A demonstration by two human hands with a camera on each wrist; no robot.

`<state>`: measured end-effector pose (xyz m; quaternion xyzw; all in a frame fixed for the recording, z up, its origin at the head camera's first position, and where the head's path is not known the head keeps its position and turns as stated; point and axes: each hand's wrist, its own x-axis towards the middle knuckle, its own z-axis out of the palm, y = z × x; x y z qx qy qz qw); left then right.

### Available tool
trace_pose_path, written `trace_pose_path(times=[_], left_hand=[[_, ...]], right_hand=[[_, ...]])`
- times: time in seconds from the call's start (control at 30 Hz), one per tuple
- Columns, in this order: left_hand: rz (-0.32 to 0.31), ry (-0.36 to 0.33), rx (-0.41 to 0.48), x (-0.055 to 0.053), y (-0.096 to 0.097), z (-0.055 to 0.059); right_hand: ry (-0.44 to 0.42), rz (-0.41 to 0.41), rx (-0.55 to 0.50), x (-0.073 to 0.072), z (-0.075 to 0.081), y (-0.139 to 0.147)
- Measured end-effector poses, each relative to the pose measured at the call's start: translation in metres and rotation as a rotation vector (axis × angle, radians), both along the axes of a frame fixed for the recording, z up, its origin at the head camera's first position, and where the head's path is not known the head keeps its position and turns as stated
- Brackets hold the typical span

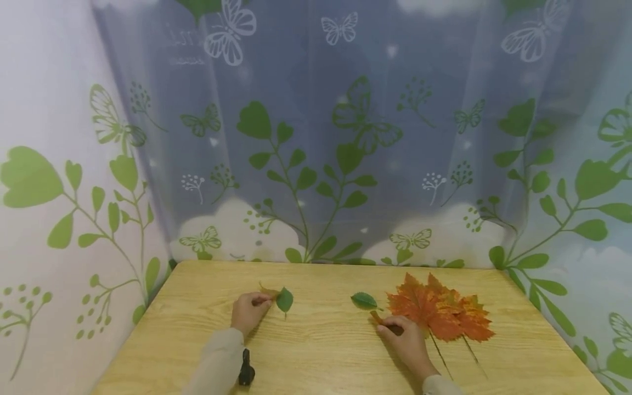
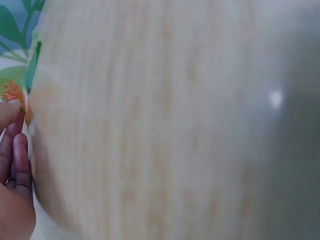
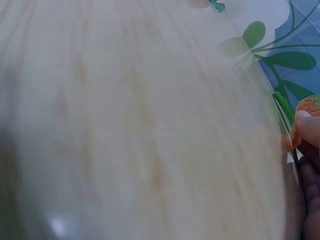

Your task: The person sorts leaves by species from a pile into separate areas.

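Observation:
My left hand (image 1: 250, 312) is on the left side of the table, thumb and fingertips pinching a small orange-brown leaf (image 1: 269, 291). Just right of it is a green leaf (image 1: 284, 299) with its stem toward me. The left wrist view catches the pinched leaf's orange surface (image 2: 11, 91) at its left edge. Farther right, my right hand (image 1: 407, 343) pinches another orange-brown leaf (image 1: 377, 317), seen nearly edge-on. A second green leaf (image 1: 364, 300) lies just beyond those fingertips. In the right wrist view, that hand (image 3: 311, 175) shows only partly, with the orange leaf (image 3: 309, 106) at its thumb.
Several large orange maple leaves (image 1: 446, 315) overlap at the right of the wooden table (image 1: 316, 356), their dark stems pointing toward me. A black device (image 1: 246, 370) sits at my left wrist. Behind the table hangs a curtain (image 1: 306, 71) printed with leaves and butterflies.

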<state>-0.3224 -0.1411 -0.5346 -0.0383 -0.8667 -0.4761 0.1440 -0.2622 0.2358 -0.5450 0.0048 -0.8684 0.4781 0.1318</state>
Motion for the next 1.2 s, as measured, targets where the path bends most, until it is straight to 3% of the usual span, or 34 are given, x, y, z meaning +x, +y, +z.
trace_pose_path(times=[0.2,0.47,0.7,0.9,1.2], left_hand=[[-0.021,-0.047,0.064,-0.003,-0.001,0.009],[-0.087,0.018,0.05,-0.009,-0.002,0.032],[-0.15,-0.066,0.135,0.001,-0.007,0.052],[-0.202,-0.156,0.224,0.008,-0.017,0.061],[-0.261,-0.272,0.262,0.021,-0.034,0.069]], right_hand=[[0.005,0.009,-0.021,-0.001,0.002,0.0],[-0.014,0.009,-0.049,-0.002,0.006,0.0],[-0.02,0.026,-0.045,-0.001,0.004,0.001],[-0.029,0.027,-0.047,-0.001,0.003,0.001],[-0.058,0.047,-0.056,0.0,0.006,0.002]])
